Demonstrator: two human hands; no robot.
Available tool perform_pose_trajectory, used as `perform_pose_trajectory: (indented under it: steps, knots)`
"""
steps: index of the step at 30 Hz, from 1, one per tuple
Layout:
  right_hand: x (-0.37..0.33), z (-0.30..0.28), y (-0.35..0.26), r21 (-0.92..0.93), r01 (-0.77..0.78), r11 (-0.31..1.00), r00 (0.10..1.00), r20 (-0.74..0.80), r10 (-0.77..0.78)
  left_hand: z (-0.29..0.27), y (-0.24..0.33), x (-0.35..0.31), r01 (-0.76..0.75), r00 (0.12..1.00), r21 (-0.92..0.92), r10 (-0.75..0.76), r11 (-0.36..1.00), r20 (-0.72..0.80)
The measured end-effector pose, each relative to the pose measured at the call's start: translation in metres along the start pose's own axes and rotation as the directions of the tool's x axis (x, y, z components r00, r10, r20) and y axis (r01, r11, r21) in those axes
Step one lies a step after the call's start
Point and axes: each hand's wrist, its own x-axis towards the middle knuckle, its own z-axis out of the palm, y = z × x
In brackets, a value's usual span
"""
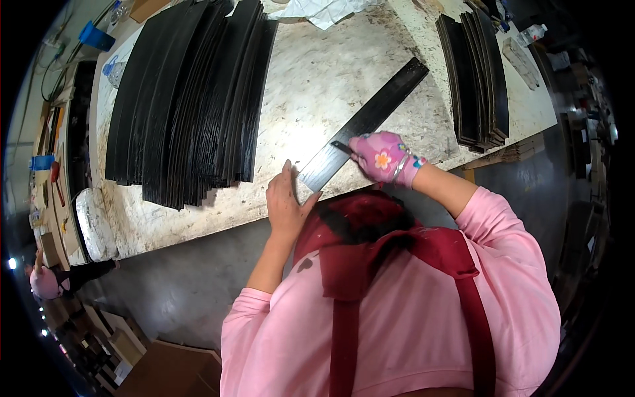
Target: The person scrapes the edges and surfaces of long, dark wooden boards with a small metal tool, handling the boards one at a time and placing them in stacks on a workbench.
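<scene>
A dark, straight wooden-looking strip (376, 112) lies slantwise on the worn white table, its near end shining in the light. My bare left hand (286, 198) rests at that near end, fingers stretched and thumb apart, with the thumb by the strip's corner. In a pink flowered glove, my right hand (383, 157) is closed round a small black hand tool (341, 147). The tool's tip lies over the strip's face; its exact kind is hidden by the glove.
A large row of black strips (192, 99) stands packed at the left of the table (317, 46), a smaller stack (473, 83) at the right. White paper (324, 10) lies at the back. A blue cup (96, 36) and a plastic bottle (531, 34) stand near the edges. A person (47, 281) is far left.
</scene>
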Motion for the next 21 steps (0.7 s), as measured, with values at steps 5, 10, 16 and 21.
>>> perform_pose_trajectory:
  steps: [5,10,16,21]
  knots:
    - [0.021,-0.004,0.046,0.042,-0.142,0.989,0.961,-0.236,0.148,-0.002,0.003,0.001,-0.003,1.000,0.009,0.003,1.000,0.015]
    - [0.013,0.010,0.000,-0.009,-0.046,0.999,0.996,-0.073,0.045,0.000,0.000,0.001,0.003,1.000,-0.046,-0.003,0.999,-0.001]
    - [0.026,0.004,0.010,-0.043,-0.023,0.999,0.985,-0.174,0.015,0.000,0.001,0.000,-0.007,0.999,-0.075,0.004,0.997,-0.035]
    - [0.015,0.011,-0.058,-0.027,0.258,0.966,0.960,0.116,-0.253,-0.003,-0.002,0.001,-0.056,0.998,-0.035,0.055,0.998,-0.033]
